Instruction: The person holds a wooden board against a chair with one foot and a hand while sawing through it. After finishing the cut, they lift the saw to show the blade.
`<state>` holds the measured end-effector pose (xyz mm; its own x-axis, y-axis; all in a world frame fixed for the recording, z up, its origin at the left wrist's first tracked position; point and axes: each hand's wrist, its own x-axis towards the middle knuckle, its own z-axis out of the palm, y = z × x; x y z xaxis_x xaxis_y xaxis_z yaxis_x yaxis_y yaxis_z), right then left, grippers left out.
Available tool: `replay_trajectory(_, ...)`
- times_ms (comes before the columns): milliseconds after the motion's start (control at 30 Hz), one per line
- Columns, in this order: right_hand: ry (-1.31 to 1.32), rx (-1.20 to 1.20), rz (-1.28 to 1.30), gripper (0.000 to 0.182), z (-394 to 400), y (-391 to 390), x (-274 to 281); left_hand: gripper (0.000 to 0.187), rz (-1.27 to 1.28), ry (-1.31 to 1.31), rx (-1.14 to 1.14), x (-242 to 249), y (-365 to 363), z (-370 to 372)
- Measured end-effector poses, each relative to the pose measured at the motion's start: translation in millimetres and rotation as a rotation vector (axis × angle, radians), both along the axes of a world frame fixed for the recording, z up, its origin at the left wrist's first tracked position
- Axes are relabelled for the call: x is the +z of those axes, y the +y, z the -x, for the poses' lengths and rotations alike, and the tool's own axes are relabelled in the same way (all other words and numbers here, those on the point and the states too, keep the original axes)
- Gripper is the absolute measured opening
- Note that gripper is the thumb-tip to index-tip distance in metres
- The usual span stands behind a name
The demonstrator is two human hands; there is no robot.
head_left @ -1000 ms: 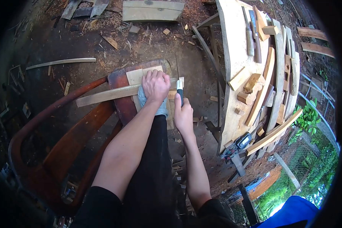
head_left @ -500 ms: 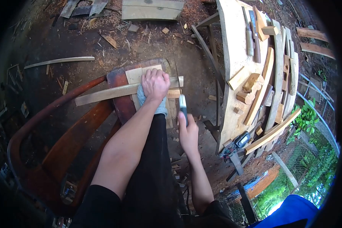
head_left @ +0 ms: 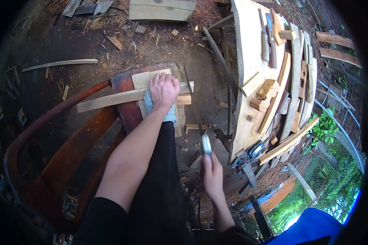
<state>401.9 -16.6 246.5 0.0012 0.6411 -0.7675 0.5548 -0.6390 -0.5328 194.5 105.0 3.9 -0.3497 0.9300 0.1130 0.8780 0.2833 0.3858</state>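
I am seeing my two arms bare from the short black sleeves down to the wrists, running up from the bottom of the frame toward its centre. My bare left hand point(head_left: 163, 89) and bare right hand point(head_left: 212, 175) are wearing no gloves, rings or watch. A leg in black trousers is stretching up the middle of the frame between the arms, ending in a pale blue-grey sock just below the left hand.
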Motion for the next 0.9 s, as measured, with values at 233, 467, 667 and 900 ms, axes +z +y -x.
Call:
replay_trajectory(233, -0.114, 0.030, -0.175, 0.055, 66.2, 78.4, -144.5, 0.020, 0.013, 0.017, 0.007, 1.7, 1.0, 1.1)
replay_trajectory(467, -0.005, 0.037, -0.164, 0.034, 14.9, -6.4, -30.2, 0.020, 0.025, 0.029, 0.008, -0.7, 1.0, 0.8)
replay_trajectory(667, 0.050, -0.111, 0.091, 0.027, -31.2, -54.4, 69.3, 0.021, 0.004, 0.035, 0.012, -2.9, 0.4, 0.2)
replay_trajectory(900, -0.040, 0.005, -0.196, 0.045, 43.2, 39.0, -115.6, 0.022, 0.008, 0.014, 0.005, -0.5, 0.3, 0.1)
